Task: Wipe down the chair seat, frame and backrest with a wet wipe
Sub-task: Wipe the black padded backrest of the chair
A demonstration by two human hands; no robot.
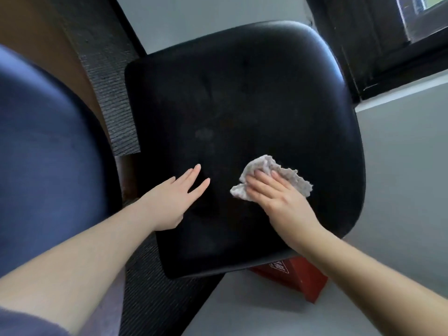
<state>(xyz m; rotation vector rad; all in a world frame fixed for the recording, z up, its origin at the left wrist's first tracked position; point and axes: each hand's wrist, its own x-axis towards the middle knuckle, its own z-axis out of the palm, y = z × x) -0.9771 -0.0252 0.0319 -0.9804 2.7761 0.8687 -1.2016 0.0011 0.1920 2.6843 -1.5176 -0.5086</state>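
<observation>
One black chair seat [242,105] fills the view. A red box [303,280] is mostly hidden under its near edge. The left hand [174,197] rests flat on the seat, fingers straight. The right hand [276,197], fingers extended, presses the crumpled, half-covered wet wipe [291,175] onto the seat.

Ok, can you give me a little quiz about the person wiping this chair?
1. True or false: the left hand presses the wet wipe on the chair seat.
2. Where is the wipe? A) on the floor B) on the seat, under the right hand C) on the window ledge
3. What colour is the box peeking out from under the seat's near edge?

Key
1. False: the right hand presses it, and the left hand lies flat on the seat with nothing under it.
2. B
3. Red
</observation>
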